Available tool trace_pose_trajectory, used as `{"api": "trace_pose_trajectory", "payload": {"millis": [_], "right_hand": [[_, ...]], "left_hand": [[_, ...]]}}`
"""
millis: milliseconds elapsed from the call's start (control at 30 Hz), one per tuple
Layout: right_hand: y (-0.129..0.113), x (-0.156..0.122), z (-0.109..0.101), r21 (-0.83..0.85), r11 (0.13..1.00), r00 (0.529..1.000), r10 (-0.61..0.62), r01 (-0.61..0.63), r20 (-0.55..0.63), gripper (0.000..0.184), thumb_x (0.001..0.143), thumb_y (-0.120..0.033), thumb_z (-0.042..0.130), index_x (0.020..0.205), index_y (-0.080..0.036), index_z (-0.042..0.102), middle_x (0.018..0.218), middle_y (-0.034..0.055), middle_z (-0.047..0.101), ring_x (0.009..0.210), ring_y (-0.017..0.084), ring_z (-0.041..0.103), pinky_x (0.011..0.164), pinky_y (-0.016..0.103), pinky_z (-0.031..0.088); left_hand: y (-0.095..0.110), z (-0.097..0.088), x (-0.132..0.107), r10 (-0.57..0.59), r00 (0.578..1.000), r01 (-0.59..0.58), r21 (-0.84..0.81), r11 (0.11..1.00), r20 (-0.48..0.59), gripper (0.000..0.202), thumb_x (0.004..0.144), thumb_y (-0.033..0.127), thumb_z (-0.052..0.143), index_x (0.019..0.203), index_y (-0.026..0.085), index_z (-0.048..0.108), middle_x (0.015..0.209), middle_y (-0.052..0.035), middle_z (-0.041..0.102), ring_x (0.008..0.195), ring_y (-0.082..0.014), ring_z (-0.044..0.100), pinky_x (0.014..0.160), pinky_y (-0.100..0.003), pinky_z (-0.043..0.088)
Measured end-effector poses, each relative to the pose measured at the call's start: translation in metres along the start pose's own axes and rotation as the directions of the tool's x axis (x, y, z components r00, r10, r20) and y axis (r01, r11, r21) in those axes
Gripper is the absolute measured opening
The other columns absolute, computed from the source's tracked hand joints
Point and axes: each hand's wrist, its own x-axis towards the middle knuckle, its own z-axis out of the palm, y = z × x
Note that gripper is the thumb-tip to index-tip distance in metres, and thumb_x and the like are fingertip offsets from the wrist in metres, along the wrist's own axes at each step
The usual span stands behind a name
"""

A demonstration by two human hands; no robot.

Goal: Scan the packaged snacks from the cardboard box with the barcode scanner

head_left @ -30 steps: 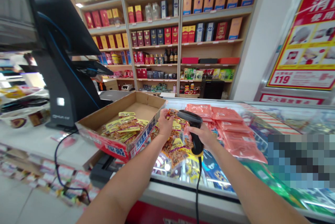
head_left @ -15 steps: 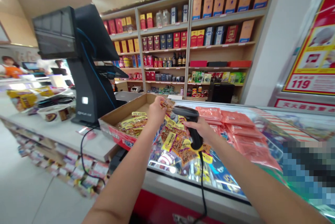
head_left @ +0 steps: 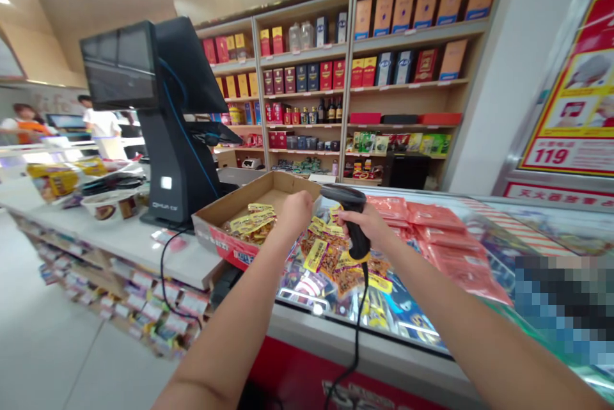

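My left hand hangs curled just above the right wall of an open cardboard carton, its fingers hidden and no packet showing in it. Yellow snack packets lie inside that carton. More of the same packets are spread on a glass-topped freezer, just below and between my hands. My right hand grips a black corded handheld barcode scanner. Salmon-pink packets are piled to the right of it.
A black point-of-sale terminal stands on a white counter left of the carton. Its cable and the scanner's cord hang down. Shelves of boxed liquor fill the back. Two people stand far left.
My left hand has dropped lower and the packet it held no longer shows. The view has turned slightly, and both hands sit closer to the carton's side of the freezer.
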Motion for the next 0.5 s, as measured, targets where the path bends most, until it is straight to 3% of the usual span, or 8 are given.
{"api": "trace_pose_trajectory", "payload": {"millis": [100,233,367,500], "right_hand": [[0.005,-0.002,-0.024,0.013,1.000,0.997,-0.001,0.002,-0.078,0.023,0.057,-0.033,0.077,0.057,-0.016,0.061,0.046,-0.0003,0.058,0.038,0.011,0.051,0.038,0.023,0.045],[0.015,-0.005,-0.048,0.006,1.000,0.983,-0.011,0.013,-0.184,0.023,0.057,-0.033,0.077,0.058,-0.016,0.061,0.046,0.0005,0.059,0.038,0.012,0.053,0.037,0.023,0.044],[0.030,-0.005,-0.060,0.052,0.998,0.972,-0.011,0.024,-0.234,0.024,0.056,-0.033,0.078,0.058,-0.016,0.061,0.049,0.0006,0.060,0.040,0.012,0.054,0.040,0.023,0.045],[0.048,-0.006,-0.067,0.021,0.998,0.971,0.066,-0.063,-0.231,0.027,0.057,-0.036,0.078,0.055,-0.016,0.060,0.045,0.0011,0.058,0.038,0.012,0.052,0.039,0.024,0.043]], "left_hand": [[0.012,0.046,0.001,-0.085,0.979,0.099,-0.067,0.993,0.186,0.030,0.053,0.031,0.084,0.051,0.020,0.056,0.067,-0.0110,0.069,0.083,-0.0290,0.070,0.082,-0.034,0.051],[0.008,0.093,0.008,-0.188,0.924,0.194,0.015,0.981,0.333,0.053,0.021,0.028,0.091,0.040,0.021,0.042,0.058,-0.0097,0.067,0.077,-0.0325,0.070,0.078,-0.037,0.053],[-0.003,0.116,0.018,-0.175,0.919,0.199,-0.032,0.980,0.353,0.055,0.020,0.028,0.090,0.039,0.022,0.040,0.048,-0.0068,0.062,0.067,-0.0301,0.070,0.072,-0.033,0.054],[-0.014,0.121,0.019,-0.135,0.917,0.197,-0.132,0.971,0.375,0.048,0.025,0.025,0.090,0.042,0.022,0.045,0.052,-0.0059,0.064,0.071,-0.0285,0.070,0.072,-0.031,0.054]]}}
